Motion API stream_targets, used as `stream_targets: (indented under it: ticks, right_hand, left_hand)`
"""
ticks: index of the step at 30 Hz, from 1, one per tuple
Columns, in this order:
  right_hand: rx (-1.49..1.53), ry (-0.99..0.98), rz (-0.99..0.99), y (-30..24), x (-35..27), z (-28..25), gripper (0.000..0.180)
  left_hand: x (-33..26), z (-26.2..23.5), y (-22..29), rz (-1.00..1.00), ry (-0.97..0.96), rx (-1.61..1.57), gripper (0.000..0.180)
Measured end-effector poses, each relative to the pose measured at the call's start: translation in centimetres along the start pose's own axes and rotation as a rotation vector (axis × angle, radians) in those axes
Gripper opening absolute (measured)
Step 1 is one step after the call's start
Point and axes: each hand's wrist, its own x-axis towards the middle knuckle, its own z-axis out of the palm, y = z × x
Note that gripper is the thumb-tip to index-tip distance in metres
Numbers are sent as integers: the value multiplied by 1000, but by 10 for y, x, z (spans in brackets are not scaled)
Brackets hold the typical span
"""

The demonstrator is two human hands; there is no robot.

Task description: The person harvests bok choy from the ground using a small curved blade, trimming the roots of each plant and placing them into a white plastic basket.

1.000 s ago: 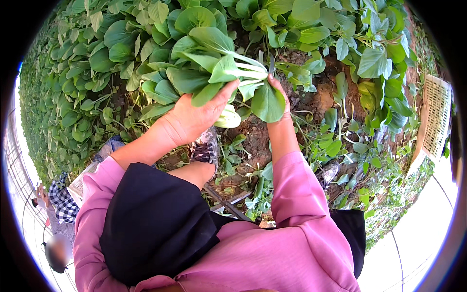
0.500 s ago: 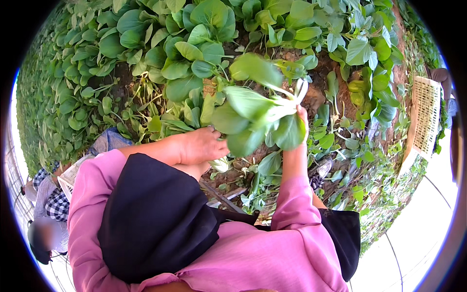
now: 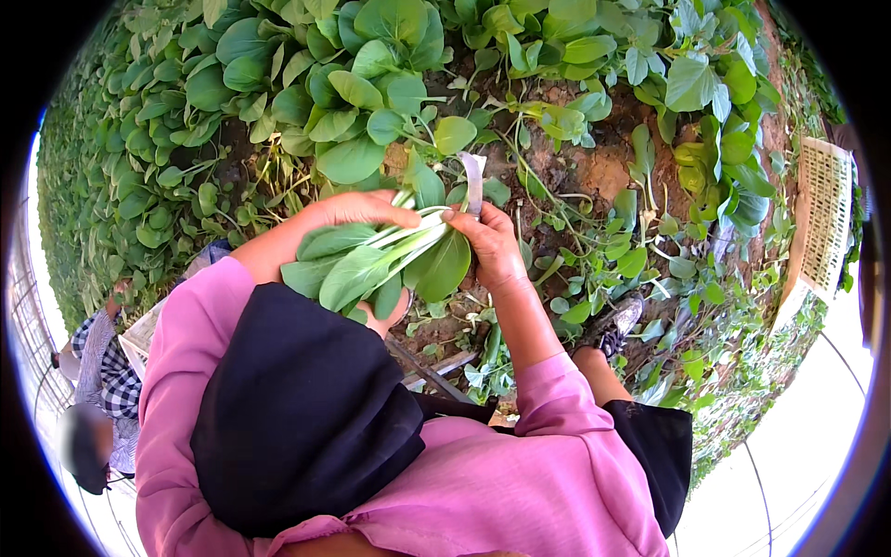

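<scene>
A leafy bok choy [image 3: 357, 269] with pale green stalks lies across my left hand [image 3: 362, 210]. My left thumb and fingers close round its stalks, and its leaves point to the lower left. At the root end of the stalks is my right hand [image 3: 489, 246], its thumb touching or nearly touching them. A short, flat, pale grey blade, which looks like a small knife [image 3: 473, 178], sticks up from my right fingers; its handle is hidden in the hand. Both hands are above the bed, in front of my knees.
Dense bok choy plants [image 3: 371, 84] stand ahead and to the left. Cut leaves and low weeds cover the soil [image 3: 603, 172] at right, near my shoe [image 3: 620, 320]. A pale plastic crate [image 3: 826, 223] is at far right. Another person [image 3: 116, 390] crouches at lower left.
The bok choy has passed from my right hand to my left, turning so its leaves point lower left. My right hand has moved left to its root end, where the blade now shows clearly.
</scene>
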Motion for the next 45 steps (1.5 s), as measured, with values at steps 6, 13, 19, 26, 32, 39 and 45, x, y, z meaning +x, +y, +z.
stream_targets:
  ticks: [6, 13, 19, 26, 32, 39, 45]
  right_hand:
    - [-233, 23, -20, 8, -1, -21, 18]
    - [-325, 173, -190, -49, -11, -98, 9]
    - [-1374, 723, -625, -64, -20, -148, 43]
    - [-830, 550, -743, -56, 9, -84, 17]
    - [-825, 55, -66, -19, 59, -26, 31]
    - [-1326, 59, -339, 0, 108, -18, 29]
    - [-1387, -2, 20, -4, 103, -19, 33]
  left_hand:
    - [12, 24, -20, 62, 45, 198, 63]
    - [-42, 47, 9, 220, 61, -217, 68]
    - [-39, 80, 40, 426, -193, 464, 81]
    - [2, 92, 40, 505, 133, 1615, 55]
    - [0, 40, 36, 175, 646, 1817, 60]
    - [-10, 37, 29, 217, 633, 1641, 80]
    - [-13, 31, 25, 188, 610, 1543, 83]
